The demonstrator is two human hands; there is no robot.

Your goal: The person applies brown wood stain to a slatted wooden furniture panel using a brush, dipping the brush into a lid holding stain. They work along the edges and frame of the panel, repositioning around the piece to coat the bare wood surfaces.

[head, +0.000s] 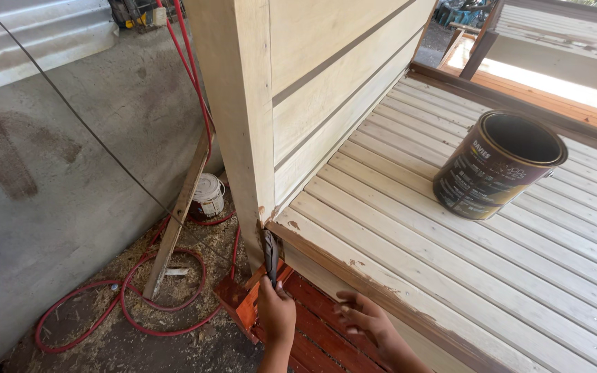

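- Grip of the left hand (pixel 276 314): closed around the handle of a dark paintbrush (pixel 271 254), which is held upright with its bristles against the corner where the pale wooden post (pixel 238 103) meets the front edge of the slatted seat (pixel 450 242).
- Grip of the right hand (pixel 366 319): loose and holding nothing, the fingers half spread just below the seat's front edge, near the left hand but apart from it.
- Brown stain is seen along that front edge and at the foot of the post; the slats above are left pale.
- Reddish-brown boards (pixel 312 324) are seen under both hands, below the seat.
- Dark paint can (pixel 497 166): stood open on the slats, well apart from the hands, toward the right.
- Panelled backrest (pixel 333 76): set upright behind the seat, joined to the post.
- Red hose (pixel 133 304): looped over the sawdust-strewn floor to the left, with a leaning plank (pixel 177 221) and a small white bucket (pixel 209 195) beside it.
- Grey concrete wall (pixel 50 193): at far left.
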